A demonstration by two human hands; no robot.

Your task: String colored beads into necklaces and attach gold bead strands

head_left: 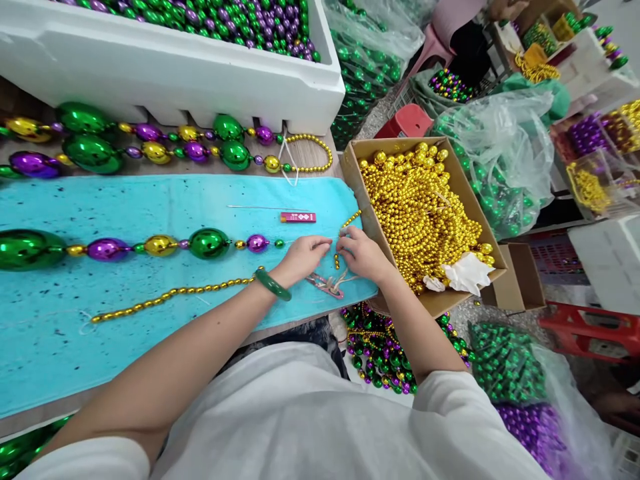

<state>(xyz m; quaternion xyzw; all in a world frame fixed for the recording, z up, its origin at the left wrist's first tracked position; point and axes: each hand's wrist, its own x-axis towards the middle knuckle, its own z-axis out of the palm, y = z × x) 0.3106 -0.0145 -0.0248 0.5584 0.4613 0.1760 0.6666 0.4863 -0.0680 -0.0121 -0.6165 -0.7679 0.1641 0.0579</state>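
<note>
My left hand (309, 256), below a green bangle, is pinched at the right end of a strand of large green, purple and gold beads (207, 243); a thin thread runs from the strand to its fingertips. My right hand (361, 252) has its fingers closed beside a short gold bead string (353, 217), whose ends show above and below the fingers. What exactly its fingertips grip is too small to tell. Pink-handled scissors (327, 287) lie under the hands. A pink lighter (298, 217) and a long needle (265, 208) rest above on the blue cloth (150, 353).
A cardboard box (357, 150) of gold beads stands right of the cloth. Behind it is a white foam box (200, 80) of green and purple beads, with finished-looking strands (233, 155) along its front. A gold bead string (175, 291) lies on the cloth. Bagged beads (505, 360) sit at right.
</note>
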